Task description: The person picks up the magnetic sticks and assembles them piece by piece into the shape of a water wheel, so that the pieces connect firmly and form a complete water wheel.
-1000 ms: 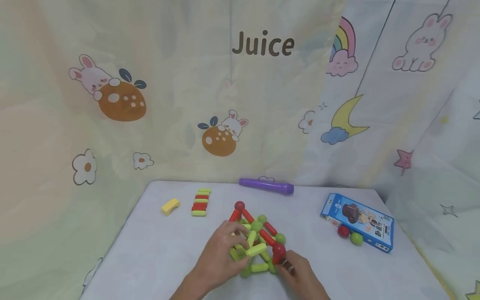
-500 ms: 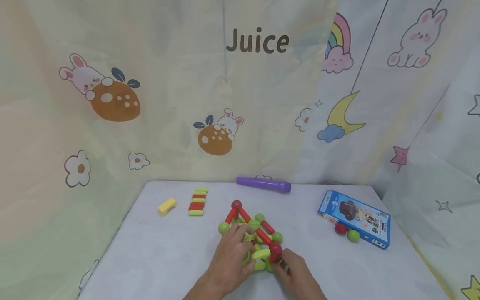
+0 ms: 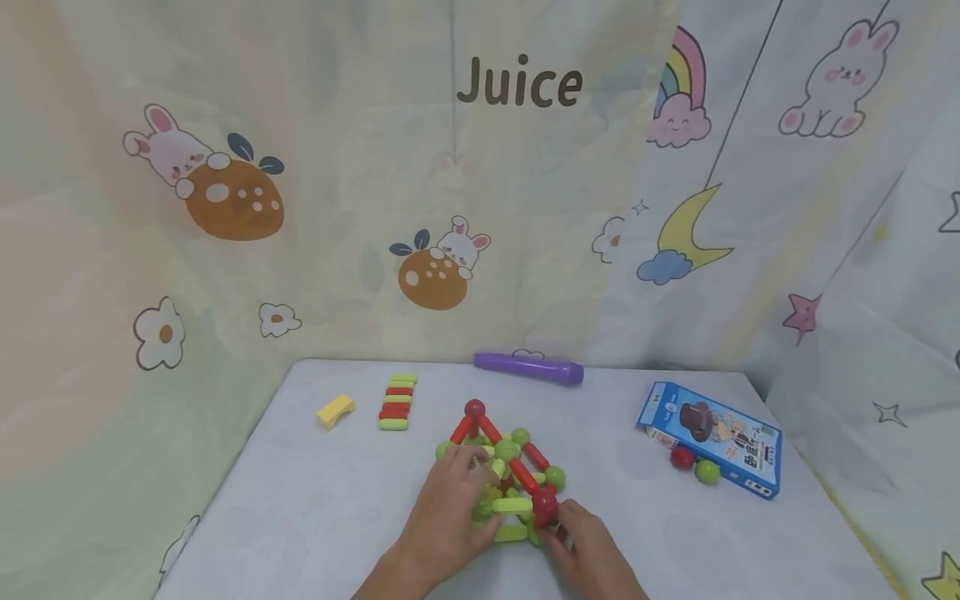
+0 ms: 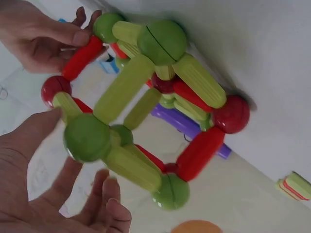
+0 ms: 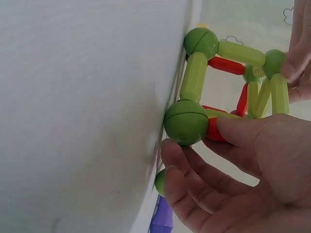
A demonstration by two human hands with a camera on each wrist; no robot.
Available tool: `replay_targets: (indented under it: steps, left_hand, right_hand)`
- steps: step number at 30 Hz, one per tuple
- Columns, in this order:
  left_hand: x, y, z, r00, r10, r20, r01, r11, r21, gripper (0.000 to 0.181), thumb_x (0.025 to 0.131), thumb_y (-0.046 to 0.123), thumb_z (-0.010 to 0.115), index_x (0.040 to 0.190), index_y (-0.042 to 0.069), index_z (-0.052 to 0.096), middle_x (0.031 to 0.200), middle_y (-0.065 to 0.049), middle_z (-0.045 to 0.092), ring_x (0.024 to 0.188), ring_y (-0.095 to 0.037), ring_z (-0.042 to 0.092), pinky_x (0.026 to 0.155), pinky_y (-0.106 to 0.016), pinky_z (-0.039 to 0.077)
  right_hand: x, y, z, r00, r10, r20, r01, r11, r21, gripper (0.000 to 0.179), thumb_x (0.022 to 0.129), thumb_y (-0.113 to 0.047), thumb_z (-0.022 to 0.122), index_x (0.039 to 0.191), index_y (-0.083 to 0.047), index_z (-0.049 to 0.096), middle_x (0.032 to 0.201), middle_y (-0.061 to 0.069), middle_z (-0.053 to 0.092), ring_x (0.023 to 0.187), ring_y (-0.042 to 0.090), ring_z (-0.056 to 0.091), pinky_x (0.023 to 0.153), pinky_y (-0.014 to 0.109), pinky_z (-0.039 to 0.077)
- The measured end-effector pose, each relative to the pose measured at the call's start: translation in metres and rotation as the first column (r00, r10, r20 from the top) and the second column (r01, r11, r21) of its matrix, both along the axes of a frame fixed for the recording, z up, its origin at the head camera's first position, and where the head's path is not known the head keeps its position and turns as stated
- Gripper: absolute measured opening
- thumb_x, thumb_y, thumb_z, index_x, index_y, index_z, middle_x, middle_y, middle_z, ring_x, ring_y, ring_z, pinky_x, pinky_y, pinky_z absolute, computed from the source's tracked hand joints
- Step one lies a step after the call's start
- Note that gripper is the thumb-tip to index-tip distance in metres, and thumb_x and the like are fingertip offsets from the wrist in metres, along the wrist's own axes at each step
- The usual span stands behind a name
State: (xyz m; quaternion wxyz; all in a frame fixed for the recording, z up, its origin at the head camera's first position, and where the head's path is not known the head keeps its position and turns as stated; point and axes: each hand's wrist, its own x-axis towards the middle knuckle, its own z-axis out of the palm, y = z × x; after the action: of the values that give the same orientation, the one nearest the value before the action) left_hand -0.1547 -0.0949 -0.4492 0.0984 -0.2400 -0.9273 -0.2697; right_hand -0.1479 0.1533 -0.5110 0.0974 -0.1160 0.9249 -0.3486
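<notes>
A frame of magnetic sticks and balls, lime, green and red, stands on the table between both hands. My left hand (image 3: 446, 508) curls round its near left corner, thumb and fingers on either side of a green ball (image 4: 87, 137). From that ball a lime stick (image 3: 512, 506) spans to the red ball (image 3: 545, 506) at the near right corner. Below this red ball my right hand (image 3: 588, 542) pinches an upright red stick (image 4: 80, 58) with thumb and fingers, just over a green ball (image 5: 186, 122) at the table. The left fingers partly hide the frame in the head view.
Behind the frame lies a purple tube-like piece (image 3: 528, 368). A row of lime and red sticks (image 3: 397, 402) and a yellow arch block (image 3: 335, 411) lie at the back left. A blue box (image 3: 712, 437) lies on the right, with loose red (image 3: 682, 457) and green balls (image 3: 707, 472) beside it.
The lime stick at the near side has swung from slanting upward to level, and its right end now meets the red ball. The right hand and that red corner have shifted slightly left.
</notes>
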Motion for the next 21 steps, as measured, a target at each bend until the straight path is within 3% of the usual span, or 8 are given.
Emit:
replay_targets:
  steps: [3, 5, 8, 10, 15, 21]
  left_hand:
    - [-0.005, -0.012, -0.001, 0.996, 0.058, 0.068, -0.063, 0.996, 0.068, 0.081, 0.077, 0.044, 0.098, 0.144, 0.011, 0.064, 0.159, -0.011, 0.050, 0.142, -0.032, 0.047, 0.109, -0.058, 0.050]
    - [-0.008, -0.021, -0.003, 0.982, 0.060, 0.181, -0.085, 0.988, 0.131, 0.102, 0.078, 0.049, 0.097, 0.159, 0.009, 0.049, 0.169, -0.016, 0.039, 0.152, -0.039, 0.040, 0.114, -0.067, 0.044]
    - [-0.011, -0.030, -0.008, 0.937, 0.020, 0.349, -0.100, 0.972, 0.214, 0.112, 0.081, 0.053, 0.093, 0.167, 0.010, 0.035, 0.171, -0.016, 0.035, 0.153, -0.039, 0.040, 0.116, -0.069, 0.041]
    - [-0.008, -0.032, -0.010, 0.912, -0.018, 0.410, -0.095, 0.963, 0.254, 0.110, 0.083, 0.054, 0.091, 0.167, 0.011, 0.034, 0.168, -0.016, 0.038, 0.147, -0.036, 0.047, 0.113, -0.067, 0.045]
    - [0.007, -0.032, -0.007, 0.910, -0.027, 0.413, -0.097, 0.956, 0.277, 0.104, 0.086, 0.051, 0.090, 0.164, 0.008, 0.037, 0.162, -0.017, 0.041, 0.140, -0.034, 0.052, 0.109, -0.066, 0.049]
    - [0.026, -0.028, -0.003, 0.893, -0.049, 0.447, -0.105, 0.944, 0.313, 0.098, 0.089, 0.045, 0.089, 0.164, 0.009, 0.036, 0.158, -0.014, 0.042, 0.141, -0.031, 0.051, 0.111, -0.062, 0.049]
  right_hand:
    - [0.002, -0.001, -0.001, 0.999, -0.008, 0.031, 0.009, 1.000, -0.015, 0.020, 0.100, -0.018, 0.078, 0.116, -0.006, 0.072, 0.093, -0.006, 0.065, 0.081, 0.010, 0.058, 0.069, 0.027, 0.054]
    - [0.003, -0.001, -0.002, 0.998, -0.017, 0.062, 0.019, 0.999, -0.026, 0.021, 0.101, -0.018, 0.076, 0.116, -0.005, 0.071, 0.093, -0.005, 0.066, 0.082, 0.012, 0.059, 0.070, 0.028, 0.055]
    - [0.002, -0.001, -0.002, 0.995, -0.023, 0.092, 0.027, 0.999, -0.035, 0.018, 0.102, -0.017, 0.075, 0.114, -0.005, 0.071, 0.091, -0.005, 0.066, 0.082, 0.014, 0.059, 0.070, 0.030, 0.055]
    - [0.000, 0.001, -0.002, 0.994, -0.021, 0.108, 0.026, 0.999, -0.043, 0.014, 0.102, -0.016, 0.074, 0.111, -0.006, 0.071, 0.090, -0.004, 0.066, 0.082, 0.015, 0.060, 0.070, 0.031, 0.055]
    - [-0.010, 0.009, 0.001, 0.994, -0.005, 0.105, 0.012, 0.997, -0.071, 0.012, 0.104, -0.014, 0.072, 0.113, -0.006, 0.070, 0.093, -0.004, 0.067, 0.086, 0.017, 0.060, 0.074, 0.032, 0.056]
    - [-0.031, 0.023, -0.001, 0.999, 0.036, -0.029, -0.038, 0.997, -0.062, 0.019, 0.103, -0.009, 0.072, 0.121, -0.006, 0.071, 0.097, -0.005, 0.071, 0.086, 0.014, 0.061, 0.072, 0.026, 0.054]
